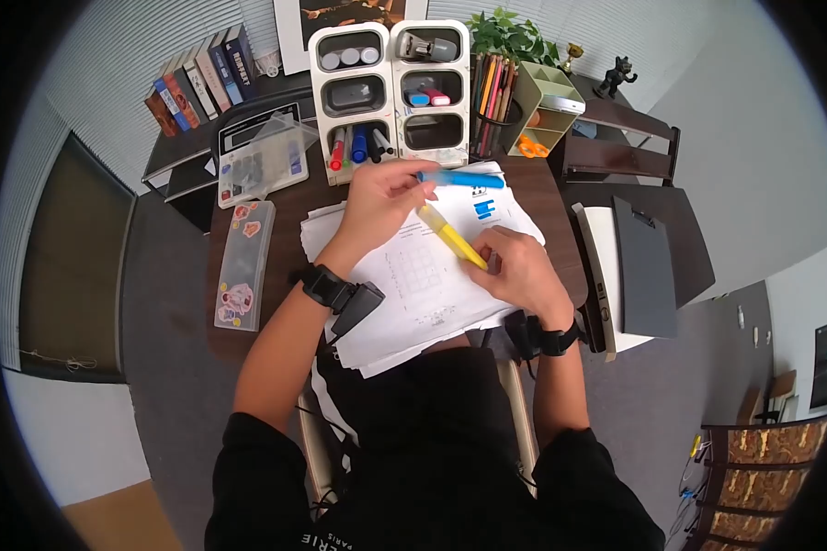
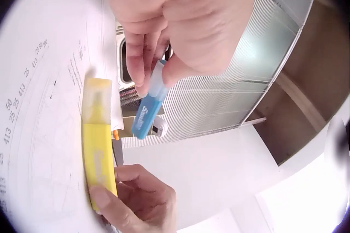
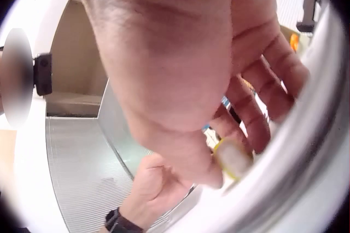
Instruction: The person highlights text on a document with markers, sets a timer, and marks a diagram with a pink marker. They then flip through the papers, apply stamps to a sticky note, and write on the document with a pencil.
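My left hand point(image 1: 377, 207) pinches a blue highlighter point(image 1: 473, 179) by its clear-capped end, between thumb and fingers. The blue body points right, above the upper edge of the papers. In my right hand point(image 1: 524, 271) is a capped yellow highlighter point(image 1: 452, 241), gripped near its bottom end. Its clear cap tilts up and left toward the left hand. In the left wrist view the yellow highlighter point(image 2: 100, 151) lies close along the printed paper, with the blue highlighter point(image 2: 146, 111) apart from it. Blue marker strokes point(image 1: 484, 209) show on the paper stack point(image 1: 413, 303).
A white organizer point(image 1: 390, 110) holding markers stands at the back, beside a pencil holder point(image 1: 496, 138) and a green box point(image 1: 528, 101) with orange scissors point(image 1: 531, 147). Left lie a stickered case point(image 1: 245, 266) and a clear box point(image 1: 262, 170). A dark clipboard point(image 1: 643, 266) is at right.
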### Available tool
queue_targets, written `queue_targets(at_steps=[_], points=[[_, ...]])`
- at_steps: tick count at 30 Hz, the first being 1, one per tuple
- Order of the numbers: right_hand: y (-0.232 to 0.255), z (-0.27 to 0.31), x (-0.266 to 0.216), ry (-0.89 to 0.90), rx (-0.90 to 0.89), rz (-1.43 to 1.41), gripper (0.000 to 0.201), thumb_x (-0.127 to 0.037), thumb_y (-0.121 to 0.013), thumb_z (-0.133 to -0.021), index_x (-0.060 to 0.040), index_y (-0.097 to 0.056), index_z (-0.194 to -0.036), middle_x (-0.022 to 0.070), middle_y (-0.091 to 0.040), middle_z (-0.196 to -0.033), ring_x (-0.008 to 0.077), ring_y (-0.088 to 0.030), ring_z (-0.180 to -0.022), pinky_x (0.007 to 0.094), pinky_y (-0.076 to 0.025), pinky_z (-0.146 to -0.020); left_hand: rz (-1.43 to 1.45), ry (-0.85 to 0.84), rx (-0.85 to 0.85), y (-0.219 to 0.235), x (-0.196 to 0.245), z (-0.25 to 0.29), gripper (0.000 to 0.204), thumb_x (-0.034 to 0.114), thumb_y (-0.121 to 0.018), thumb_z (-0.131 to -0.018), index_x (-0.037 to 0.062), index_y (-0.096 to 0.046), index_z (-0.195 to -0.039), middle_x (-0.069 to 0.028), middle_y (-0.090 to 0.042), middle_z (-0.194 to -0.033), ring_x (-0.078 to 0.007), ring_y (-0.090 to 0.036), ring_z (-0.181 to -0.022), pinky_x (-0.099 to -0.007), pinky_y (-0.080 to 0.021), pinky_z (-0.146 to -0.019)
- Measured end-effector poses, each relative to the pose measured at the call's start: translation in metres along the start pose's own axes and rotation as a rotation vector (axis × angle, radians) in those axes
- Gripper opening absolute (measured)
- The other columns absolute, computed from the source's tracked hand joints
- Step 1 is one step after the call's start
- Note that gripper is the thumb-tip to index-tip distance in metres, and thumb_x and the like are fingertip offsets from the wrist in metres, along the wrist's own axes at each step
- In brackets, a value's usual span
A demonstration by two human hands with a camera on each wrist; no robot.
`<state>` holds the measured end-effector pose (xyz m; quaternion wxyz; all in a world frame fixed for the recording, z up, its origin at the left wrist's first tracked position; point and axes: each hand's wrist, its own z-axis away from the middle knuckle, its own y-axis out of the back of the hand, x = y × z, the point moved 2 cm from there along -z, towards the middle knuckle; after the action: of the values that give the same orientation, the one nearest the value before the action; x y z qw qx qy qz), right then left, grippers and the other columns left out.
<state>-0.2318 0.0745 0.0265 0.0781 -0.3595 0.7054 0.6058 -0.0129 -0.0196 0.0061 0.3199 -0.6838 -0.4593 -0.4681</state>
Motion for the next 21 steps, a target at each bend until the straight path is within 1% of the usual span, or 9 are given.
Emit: queue_targets(at_steps=[3,5,6,9,11,13,15,17,21], points=[[0.003,0.005,0.002,0.040,0.019,0.028,0.019,-0.015,-0.078,-0.080,-0.0002,-0.069,-0.087,0.0129,-0.067,-0.073,0.0275,-0.067,-0.063,0.0372,-0.052,-0.061,-0.072,0.019,-0.028,-0.005,-0.005,0.002,0.029,-0.004,-0.068,-0.092,-0.0056,-0.068,-0.121,-0.0113,-0.073,-0.104,-0.0132,-0.070,-0.090,-0.0257,-0.057,-0.083],[0.013,0.010,0.004,-0.066,-0.004,-0.136,0.016,-0.012,-0.077,-0.082,0.0007,-0.071,-0.091,0.0121,-0.067,-0.073,0.0212,-0.064,-0.058,0.0320,-0.050,-0.057,-0.124,0.090,-0.056,-0.008,-0.009,0.002,0.029,-0.007,-0.068,-0.090,-0.0047,-0.069,-0.118,-0.0098,-0.073,-0.111,-0.0131,-0.069,-0.094,-0.0258,-0.057,-0.084],[0.017,0.013,0.007,-0.077,-0.002,-0.177,0.014,-0.007,-0.075,-0.084,0.0015,-0.072,-0.094,0.0104,-0.069,-0.074,0.0126,-0.061,-0.055,0.0263,-0.048,-0.054,-0.119,0.085,-0.054,-0.009,-0.009,0.002,0.029,-0.007,-0.068,-0.090,-0.0047,-0.069,-0.118,-0.0098,-0.073,-0.111,-0.0131,-0.069,-0.094,-0.0258,-0.057,-0.084],[0.019,0.019,0.015,-0.071,0.096,-0.320,0.013,-0.007,-0.075,-0.087,0.0017,-0.072,-0.096,0.0064,-0.069,-0.074,0.0084,-0.060,-0.058,0.0238,-0.047,-0.055,-0.156,-0.022,-0.054,-0.011,-0.006,0.003,0.028,-0.006,-0.069,-0.090,-0.0032,-0.070,-0.118,-0.0098,-0.072,-0.112,-0.0129,-0.069,-0.096,-0.0254,-0.057,-0.084],[0.016,0.025,0.020,-0.092,0.139,-0.425,0.013,-0.006,-0.074,-0.088,0.0025,-0.071,-0.098,0.0052,-0.069,-0.074,0.0074,-0.060,-0.059,0.0234,-0.047,-0.054,-0.280,-0.056,-0.020,-0.009,0.000,0.003,0.029,-0.004,-0.070,-0.089,-0.0016,-0.071,-0.118,-0.0100,-0.072,-0.112,-0.0134,-0.069,-0.096,-0.0252,-0.056,-0.085],[0.009,0.028,0.024,-0.114,0.177,-0.538,0.013,-0.005,-0.073,-0.090,0.0032,-0.071,-0.099,0.0039,-0.069,-0.075,0.0065,-0.059,-0.059,0.0229,-0.046,-0.054,-0.258,-0.106,0.010,-0.007,0.004,0.002,0.030,-0.003,-0.070,-0.090,-0.0010,-0.070,-0.119,-0.0094,-0.072,-0.110,-0.0127,-0.068,-0.093,-0.0251,-0.056,-0.084],[0.001,0.029,0.029,-0.121,0.335,-0.886,0.015,-0.005,-0.072,-0.092,0.0042,-0.069,-0.104,0.0028,-0.068,-0.076,0.0058,-0.058,-0.058,0.0220,-0.044,-0.053,-0.240,-0.153,0.036,-0.006,0.008,0.003,0.030,-0.003,-0.070,-0.090,-0.0003,-0.070,-0.120,-0.0089,-0.072,-0.109,-0.0120,-0.068,-0.091,-0.0249,-0.056,-0.083],[-0.002,0.028,0.033,-0.093,0.350,-0.901,0.014,-0.006,-0.070,-0.094,0.0046,-0.067,-0.104,0.0026,-0.067,-0.075,0.0050,-0.056,-0.057,0.0210,-0.043,-0.052,-0.274,-0.154,0.109,-0.004,0.010,0.002,0.032,-0.002,-0.070,-0.090,-0.0002,-0.069,-0.122,-0.0071,-0.071,-0.105,-0.0099,-0.066,-0.087,-0.0241,-0.056,-0.080],[-0.013,0.024,0.041,-0.214,0.490,-1.036,0.011,-0.010,-0.066,-0.098,0.0013,-0.066,-0.098,-0.0002,-0.063,-0.071,0.0042,-0.054,-0.056,0.0203,-0.043,-0.051,-0.236,-0.137,0.115,-0.004,0.009,0.001,0.032,-0.001,-0.071,-0.091,-0.0001,-0.069,-0.123,-0.0045,-0.069,-0.098,-0.0079,-0.063,-0.084,-0.0222,-0.054,-0.076]])
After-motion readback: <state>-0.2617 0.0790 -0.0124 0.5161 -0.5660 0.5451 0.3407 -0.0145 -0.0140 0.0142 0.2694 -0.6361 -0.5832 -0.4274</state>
